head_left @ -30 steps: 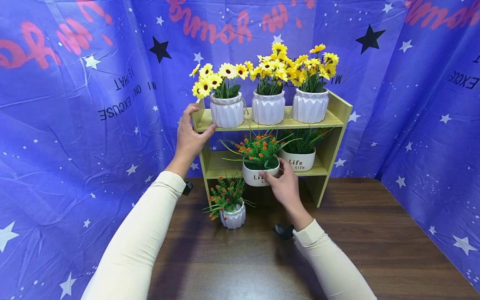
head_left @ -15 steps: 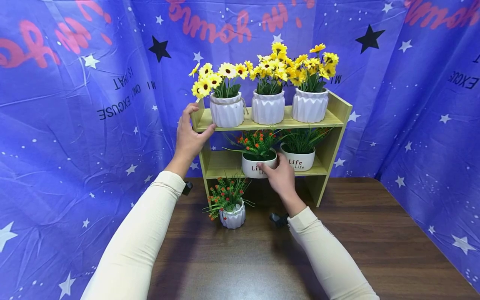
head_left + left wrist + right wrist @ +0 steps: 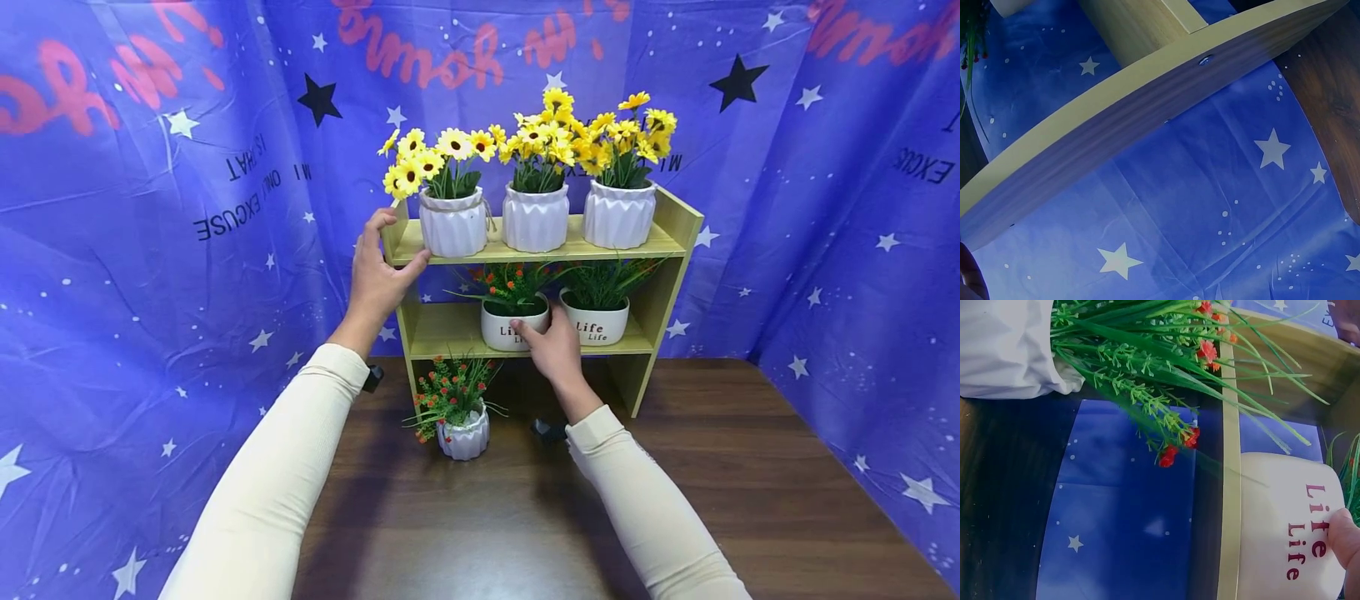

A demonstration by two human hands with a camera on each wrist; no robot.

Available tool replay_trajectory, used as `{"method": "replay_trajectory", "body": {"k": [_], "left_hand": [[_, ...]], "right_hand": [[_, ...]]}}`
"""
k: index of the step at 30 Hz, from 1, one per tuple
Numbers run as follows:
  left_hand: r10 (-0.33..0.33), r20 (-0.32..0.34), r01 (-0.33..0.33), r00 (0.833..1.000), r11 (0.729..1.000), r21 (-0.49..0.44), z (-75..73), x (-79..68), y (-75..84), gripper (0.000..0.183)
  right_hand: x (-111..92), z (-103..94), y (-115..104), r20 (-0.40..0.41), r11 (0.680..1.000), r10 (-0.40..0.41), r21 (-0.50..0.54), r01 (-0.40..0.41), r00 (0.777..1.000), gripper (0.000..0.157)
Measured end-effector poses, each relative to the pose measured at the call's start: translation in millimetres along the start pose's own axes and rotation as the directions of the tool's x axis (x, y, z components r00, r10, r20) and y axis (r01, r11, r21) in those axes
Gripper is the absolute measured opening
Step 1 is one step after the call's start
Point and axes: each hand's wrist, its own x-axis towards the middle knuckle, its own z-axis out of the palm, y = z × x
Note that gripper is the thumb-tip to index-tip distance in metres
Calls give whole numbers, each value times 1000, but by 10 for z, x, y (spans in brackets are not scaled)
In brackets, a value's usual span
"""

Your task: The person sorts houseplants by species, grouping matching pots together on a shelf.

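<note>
My right hand (image 3: 557,346) grips the right end of a white oval flowerpot (image 3: 495,332) marked "Life", its thumb across the front. The pot holds green grass with orange flowers and stands at the middle board of a light wooden shelf (image 3: 450,337). In the right wrist view the same flowerpot (image 3: 1279,519) sits right behind the board's edge. A second white "Life" pot (image 3: 603,327) with green grass stands just right of my fingers. My left hand (image 3: 378,279) holds the shelf's upper left corner, thumb on the top board's front edge, fingers around the side panel.
Three white fluted pots (image 3: 536,221) with yellow flowers stand along the top board. A white fluted pot (image 3: 463,439) with red-orange flowers is on the dark wooden table (image 3: 465,525), before the shelf's lower left. A blue star-patterned curtain (image 3: 150,317) hangs behind and at both sides.
My right hand has moved the "Life" pot back and slightly left, from in front of the shelf onto the middle level. My left hand has stayed at the shelf corner.
</note>
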Motion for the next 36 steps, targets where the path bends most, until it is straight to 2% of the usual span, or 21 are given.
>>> {"method": "replay_trajectory", "body": {"k": [10,21,28,36], "left_hand": [[-9,5,9,1000,1000,-2,2,-7,1,60],[-3,11,3,1000,1000,-5,0,-9,-6,60],[-14,12,14,1000,1000,-8,-6,8,5,60],[4,-6,-4,1000,1000,-13,3,-2,-6,60]], "right_hand": [[88,-20,52,26,1000,-2,10,1,1000,70],[104,-60,54,18,1000,9,15,-10,1000,65],[25,-16,87,-48,996,-28,89,33,998,62],[-326,-5,125,-183,969,-47,230,89,982,54]]}}
